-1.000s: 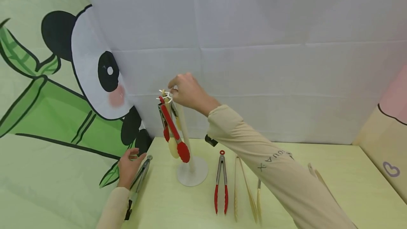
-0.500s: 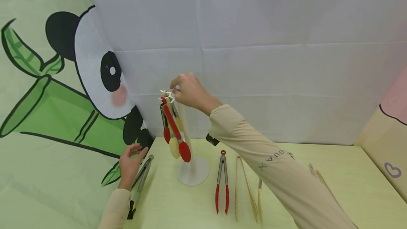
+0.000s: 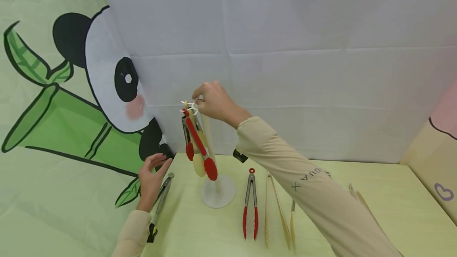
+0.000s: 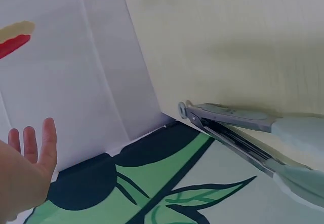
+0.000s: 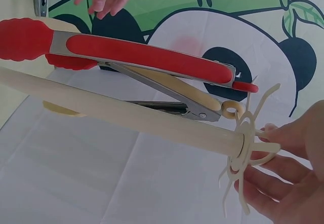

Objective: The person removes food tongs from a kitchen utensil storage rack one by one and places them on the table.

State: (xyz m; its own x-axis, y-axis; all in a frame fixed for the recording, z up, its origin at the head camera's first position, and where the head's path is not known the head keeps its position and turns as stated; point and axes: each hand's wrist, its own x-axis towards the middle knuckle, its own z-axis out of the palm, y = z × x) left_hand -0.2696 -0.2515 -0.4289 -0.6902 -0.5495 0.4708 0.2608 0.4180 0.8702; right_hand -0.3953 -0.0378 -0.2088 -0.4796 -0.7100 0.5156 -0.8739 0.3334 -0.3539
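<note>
My right hand [image 3: 216,100] is at the top of a white utensil stand [image 3: 218,196], its thumb and fingers curled about the hook ring [image 5: 243,148]. From the hooks hang red-tipped tongs [image 3: 198,146], and beside them cream-coloured tongs [image 3: 199,165]. Another red tip shows behind these. The right wrist view has the red tongs' loop on a hook close to the thumb. My left hand [image 3: 151,179], fingers spread and holding nothing, is raised near the table's left edge. Grey-handled tongs [image 4: 228,115] lie just beside and below it.
Red-tipped tongs [image 3: 250,203] lie spread on the table [image 3: 382,193], with wooden-looking tongs [image 3: 283,221] to their right. Partly behind the right sleeve are another pale pair of tongs [image 3: 360,199]. A small black object [image 3: 240,156] sits at the back. A pale cloth wall rises behind.
My left hand has risen slightly and shifted right, away from the grey tongs. The right hand stays at the stand's top, and the hanging tongs have barely moved.
</note>
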